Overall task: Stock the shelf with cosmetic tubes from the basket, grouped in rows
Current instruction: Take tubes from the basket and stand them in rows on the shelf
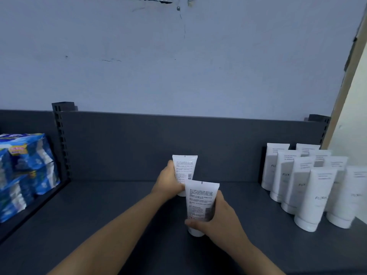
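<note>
Two white cosmetic tubes stand cap-down near the middle of the dark grey shelf (pixel 99 225), printed backs toward me. My left hand (pixel 168 183) grips the far tube (pixel 185 167) around its lower half. My right hand (pixel 218 219) grips the near tube (pixel 200 203) low down, thumb across its front by the cap. The near tube stands just in front and to the right of the far one. The basket is out of view.
Several white tubes (pixel 315 197) stand in rows at the shelf's right end, labels facing me. Blue packaged goods (pixel 23 169) fill the neighbouring bay on the left, behind a slotted upright (pixel 60 139). A grey back panel (pixel 158 145) closes the shelf's rear.
</note>
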Available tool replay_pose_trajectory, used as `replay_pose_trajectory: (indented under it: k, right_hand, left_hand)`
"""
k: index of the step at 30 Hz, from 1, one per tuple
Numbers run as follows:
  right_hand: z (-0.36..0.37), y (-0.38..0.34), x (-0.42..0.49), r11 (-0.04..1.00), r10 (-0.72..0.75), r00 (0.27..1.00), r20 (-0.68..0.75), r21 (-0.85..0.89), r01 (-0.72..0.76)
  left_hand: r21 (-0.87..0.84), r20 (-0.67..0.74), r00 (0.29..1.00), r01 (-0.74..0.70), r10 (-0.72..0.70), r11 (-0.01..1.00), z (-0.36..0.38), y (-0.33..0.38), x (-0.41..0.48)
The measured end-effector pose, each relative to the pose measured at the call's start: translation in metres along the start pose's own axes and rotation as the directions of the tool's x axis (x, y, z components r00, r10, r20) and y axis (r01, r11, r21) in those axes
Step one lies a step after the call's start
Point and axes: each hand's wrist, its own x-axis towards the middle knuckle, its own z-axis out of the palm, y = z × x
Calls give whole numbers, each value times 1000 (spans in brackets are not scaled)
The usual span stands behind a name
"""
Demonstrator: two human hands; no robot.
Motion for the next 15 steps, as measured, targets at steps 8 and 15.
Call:
replay_pose_trajectory:
  k: [8, 15]
  right_hand:
    - [8, 2, 7, 999, 44, 998, -52, -17, -45]
    - [14, 1, 20, 997, 65, 994, -85, -27, -67]
  left_hand:
    - [-53, -7, 1000, -29, 28, 998, 3, -11, 7]
    - [-45, -162, 984, 67, -73, 997, 20, 3, 4]
